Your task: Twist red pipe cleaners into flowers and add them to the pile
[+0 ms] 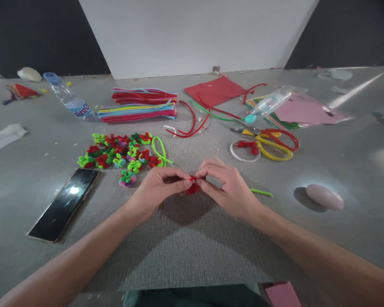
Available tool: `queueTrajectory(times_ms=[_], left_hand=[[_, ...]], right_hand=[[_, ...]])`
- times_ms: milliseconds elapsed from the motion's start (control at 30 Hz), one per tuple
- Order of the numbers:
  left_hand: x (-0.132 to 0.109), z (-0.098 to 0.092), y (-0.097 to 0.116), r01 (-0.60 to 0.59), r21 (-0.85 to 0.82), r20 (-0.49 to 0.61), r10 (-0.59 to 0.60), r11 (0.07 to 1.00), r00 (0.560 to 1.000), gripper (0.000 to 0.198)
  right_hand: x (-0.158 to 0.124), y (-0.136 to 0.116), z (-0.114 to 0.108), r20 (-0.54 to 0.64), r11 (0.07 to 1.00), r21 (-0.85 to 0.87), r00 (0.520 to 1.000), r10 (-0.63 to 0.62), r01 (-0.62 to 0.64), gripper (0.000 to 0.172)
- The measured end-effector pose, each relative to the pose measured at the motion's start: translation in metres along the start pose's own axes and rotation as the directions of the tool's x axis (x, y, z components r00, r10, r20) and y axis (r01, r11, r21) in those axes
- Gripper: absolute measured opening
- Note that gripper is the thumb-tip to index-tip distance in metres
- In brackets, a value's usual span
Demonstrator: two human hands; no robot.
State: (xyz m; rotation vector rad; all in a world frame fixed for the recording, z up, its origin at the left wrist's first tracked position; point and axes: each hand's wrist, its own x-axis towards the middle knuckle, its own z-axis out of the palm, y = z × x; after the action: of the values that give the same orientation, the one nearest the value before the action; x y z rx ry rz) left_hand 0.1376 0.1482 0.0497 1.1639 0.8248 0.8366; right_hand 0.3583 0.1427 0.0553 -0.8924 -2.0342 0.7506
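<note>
At the far left, a white tissue [6, 137] lay flat on the grey table [185, 256]. The phone [64, 204] lay screen up, its long axis slanting away from the near edge toward the right. Beyond it, the left bottle [68, 98] was tilted, its blue cap at the upper left. The flower pile [115, 149], mainly red and green, lay to the right of the phone, with two bundles [139, 111] of coloured stems behind it and a green loop [160, 151] at its right side. The left hand [161, 192] had thumb and index finger closed in a pinch on the left side of the red piece [192, 186]. This piece was positioned between both hands, near the middle of the table and just above its surface. Its visible part pointed down from the fingertips toward the near edge; the fingertips covered its upper part, so its full long axis could not be determined. The right hand [228, 185] had thumb and index finger closed on its upper right side. A green stem [261, 192] projected to the right from behind that hand. Farther out, a white ring [247, 161] surrounded red bits [248, 146], and the scissors [269, 135] lay just beside it, handles to the right.
</note>
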Motion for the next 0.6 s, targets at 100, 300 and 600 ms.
queueTrajectory(times_ms=[100, 300, 600], left_hand=[[0.0002, 0.0003, 0.0009, -0.001, -0.022, 0.0, 0.001, 1.0, 1.0, 0.014], [-0.0011, 0.0046, 0.0043, -0.023, 0.096, -0.007, 0.024, 0.995, 1.0, 0.011], [-0.0028, 0.0061, 0.0075, -0.114, 0.257, -0.006, 0.119, 0.96, 0.993, 0.009]], right_hand=[[-0.0004, -0.0008, 0.0014, -0.01, 1.0, -0.013, 1.0, -0.005, 0.005, 0.014], [-0.0016, -0.0012, 0.0051, -0.027, 0.997, -0.064, 0.999, 0.047, -0.049, 0.018], [-0.0016, -0.0048, 0.0052, -0.058, 0.994, -0.067, 0.995, 0.079, -0.083, 0.019]])
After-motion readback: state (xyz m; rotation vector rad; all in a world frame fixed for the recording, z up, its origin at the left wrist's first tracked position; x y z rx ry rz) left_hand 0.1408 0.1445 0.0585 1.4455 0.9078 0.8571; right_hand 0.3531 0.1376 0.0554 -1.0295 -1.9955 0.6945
